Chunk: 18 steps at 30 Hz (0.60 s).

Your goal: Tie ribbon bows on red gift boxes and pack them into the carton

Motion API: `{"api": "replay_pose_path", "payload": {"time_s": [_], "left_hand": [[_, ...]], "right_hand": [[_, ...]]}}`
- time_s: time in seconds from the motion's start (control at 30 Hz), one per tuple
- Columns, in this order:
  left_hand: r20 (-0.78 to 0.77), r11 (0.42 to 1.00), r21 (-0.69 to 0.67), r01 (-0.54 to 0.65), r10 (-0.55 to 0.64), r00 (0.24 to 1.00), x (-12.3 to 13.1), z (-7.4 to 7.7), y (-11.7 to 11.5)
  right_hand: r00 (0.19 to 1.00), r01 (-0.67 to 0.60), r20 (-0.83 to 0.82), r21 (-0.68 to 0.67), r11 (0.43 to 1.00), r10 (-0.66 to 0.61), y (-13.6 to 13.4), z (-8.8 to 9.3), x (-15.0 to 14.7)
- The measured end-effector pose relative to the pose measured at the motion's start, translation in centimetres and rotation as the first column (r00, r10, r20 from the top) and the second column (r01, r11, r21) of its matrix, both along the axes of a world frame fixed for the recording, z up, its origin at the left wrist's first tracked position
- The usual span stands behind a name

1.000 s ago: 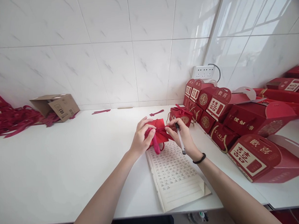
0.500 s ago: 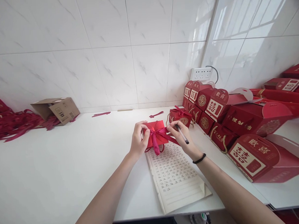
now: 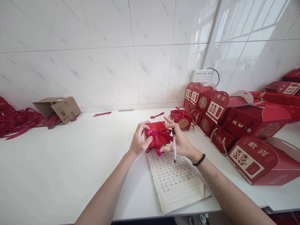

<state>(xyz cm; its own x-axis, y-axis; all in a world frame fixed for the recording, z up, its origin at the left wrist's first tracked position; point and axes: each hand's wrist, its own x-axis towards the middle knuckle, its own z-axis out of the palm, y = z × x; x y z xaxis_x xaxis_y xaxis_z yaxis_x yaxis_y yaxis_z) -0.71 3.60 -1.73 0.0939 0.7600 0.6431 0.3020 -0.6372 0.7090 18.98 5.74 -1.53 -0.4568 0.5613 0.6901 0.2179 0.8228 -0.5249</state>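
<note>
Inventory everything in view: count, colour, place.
Held gift box: 1, red, centre
Bow: 1, magenta, on that box
Pen: 1, clear and black, centre
Handwritten page: 1, cream, front centre
Second gift box: 1, red, beyond pen
Other gift boxes: several, red, right
Ribbon pile: 1, crimson, far left
Cardboard carton: 1, brown, back left
Loose ribbons: few, crimson, back
Socket strip: 1, white, back right
Tiled wall: 1, white, back
Tabletop: at least 1, white, foreground
Container: 1, clear, below tabletop
Wristband: 1, black, right wrist
Forearms: 2, bare, foreground
Left hand: 1, bare, gripping held box
Right hand: 1, bare, holding pen
</note>
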Motion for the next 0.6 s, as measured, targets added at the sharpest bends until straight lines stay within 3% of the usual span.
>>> {"api": "replay_pose_path", "payload": {"time_s": [0.2,0.43,0.6], "left_hand": [[-0.022,0.996,0.048,-0.07,0.072,0.997,0.2,0.0,0.0],[0.008,0.969,0.104,-0.225,0.225,0.974,0.9,0.0,-0.3],[-0.038,0.956,0.201,-0.215,0.227,0.973,1.0,0.1,-0.5]], "right_hand": [[0.99,-0.039,0.13,-0.063,0.997,0.047,0.5,-0.3,0.2],[0.996,-0.025,0.088,-0.002,1.0,0.025,0.5,-0.1,0.2],[0.996,-0.022,0.088,-0.013,1.0,0.023,0.5,-0.2,0.2]]}}
